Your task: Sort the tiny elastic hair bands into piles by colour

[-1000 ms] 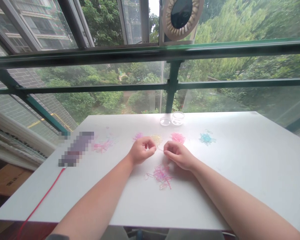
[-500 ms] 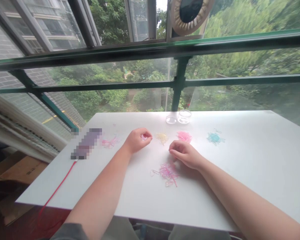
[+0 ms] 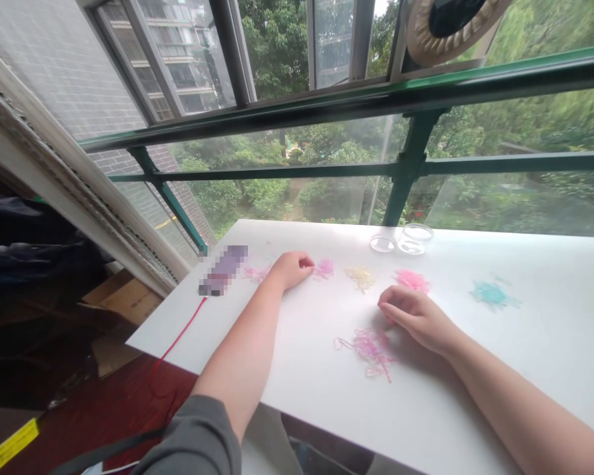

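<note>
My left hand [image 3: 293,269] is closed, thumb and fingers curled together, just left of a small lilac pile [image 3: 324,268] of thin looped pieces. Whatever its fingertips may hold is too small to make out. My right hand [image 3: 418,315] hovers above the table in a loose pinch, its contents hidden. Below and left of it lies a mixed pink and purple pile [image 3: 371,349] of the same thin loops. A bright pink pile [image 3: 412,280] sits right behind my right hand. Between the hands is a pale yellow pile [image 3: 360,278].
A teal pile [image 3: 491,293] lies at the right of the white table [image 3: 317,389]. One more pink pile [image 3: 256,273] is partly behind my left arm. Clear round containers [image 3: 414,239] stand at the back edge. A blurred-out phone-like object [image 3: 224,270] with a red cable [image 3: 181,336] lies at left.
The view has swung left. My left hand has moved left off the lilac pile, which now shows beside it. My right hand stays by the mixed and bright pink piles.
</note>
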`<state>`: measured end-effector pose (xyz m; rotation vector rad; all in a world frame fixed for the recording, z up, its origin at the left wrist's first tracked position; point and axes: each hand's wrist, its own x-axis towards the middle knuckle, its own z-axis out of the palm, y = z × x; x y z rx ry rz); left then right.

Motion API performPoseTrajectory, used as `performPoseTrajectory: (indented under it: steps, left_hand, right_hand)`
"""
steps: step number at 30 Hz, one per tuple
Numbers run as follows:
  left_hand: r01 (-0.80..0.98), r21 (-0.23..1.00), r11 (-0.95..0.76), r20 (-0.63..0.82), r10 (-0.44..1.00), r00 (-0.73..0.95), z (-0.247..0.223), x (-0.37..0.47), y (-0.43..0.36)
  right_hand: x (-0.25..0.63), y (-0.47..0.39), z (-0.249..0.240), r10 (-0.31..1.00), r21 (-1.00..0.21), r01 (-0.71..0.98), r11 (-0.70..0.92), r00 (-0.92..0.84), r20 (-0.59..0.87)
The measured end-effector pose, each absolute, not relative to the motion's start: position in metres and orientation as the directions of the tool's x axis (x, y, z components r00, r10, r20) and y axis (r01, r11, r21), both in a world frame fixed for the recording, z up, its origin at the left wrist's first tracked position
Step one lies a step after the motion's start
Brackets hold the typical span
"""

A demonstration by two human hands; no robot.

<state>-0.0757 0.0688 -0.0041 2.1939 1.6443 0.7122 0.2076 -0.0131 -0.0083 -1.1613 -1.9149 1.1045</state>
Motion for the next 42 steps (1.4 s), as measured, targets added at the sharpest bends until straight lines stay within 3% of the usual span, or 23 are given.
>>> performPoseTrajectory:
  steps: [13, 20, 26, 37, 42]
  left_hand:
    - [0.829, 0.481, -0.286, 0.205, 0.956, 0.211, 0.000, -0.073, 0.068]
    - [0.896, 0.443, -0.036, 0.051, 0.999, 0.015, 0.017, -0.088, 0.066]
    - [0.896, 0.441, -0.046, -0.079, 0.993, 0.090, 0.020, -0.085, 0.054]
    - [0.892, 0.423, -0.157, 0.026, 0.987, 0.161, 0.014, -0.072, 0.055]
    - [0.867, 0.473, -0.159, 0.109, 0.987, 0.121, 0.015, -0.070, 0.060]
  right_hand:
    - [0.209, -0.016, -0.005, 0.912, -0.891, 0.372, 0.262, -0.398, 0.101]
    - [0.209, -0.016, -0.005, 0.912, -0.875, 0.402, 0.270, -0.398, 0.099]
    - [0.208, -0.015, -0.006, 0.911, -0.875, 0.395, 0.279, -0.397, 0.111]
    - [0.206, -0.015, -0.004, 0.911, -0.893, 0.364, 0.264, -0.397, 0.107]
    - [0.208, -0.015, -0.004, 0.908, -0.878, 0.384, 0.284, -0.403, 0.117]
